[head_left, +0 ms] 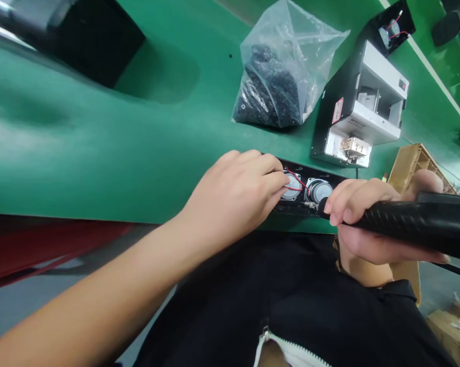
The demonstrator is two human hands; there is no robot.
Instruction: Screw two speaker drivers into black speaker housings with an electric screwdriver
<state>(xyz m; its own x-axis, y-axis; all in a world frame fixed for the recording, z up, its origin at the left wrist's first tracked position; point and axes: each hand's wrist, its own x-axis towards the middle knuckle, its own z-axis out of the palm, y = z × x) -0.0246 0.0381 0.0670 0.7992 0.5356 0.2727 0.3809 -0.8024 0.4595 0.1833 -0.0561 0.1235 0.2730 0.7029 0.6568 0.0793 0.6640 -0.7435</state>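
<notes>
A long black speaker housing [335, 178] lies at the near edge of the green table, with two round speakers [322, 191] set in it. Red wires [297, 178] run across the speakers. My left hand [245, 186] covers the housing's left part, its fingers curled together on it beside the left speaker; the fingertips are partly hidden. My right hand [367, 204] is wrapped round a black power screwdriver [413, 216], held nearly level. The tool's front end meets the housing just below the right speaker; its bit is not clearly visible.
Behind the housing on the green table [157, 153] stand a clear bag [279, 76] of small black parts and a silver-and-black screw feeder [367, 107]. Another black speaker box [392, 28] is farther back. A cardboard box [417, 163] sits right; a black box [100, 41] stands upper left.
</notes>
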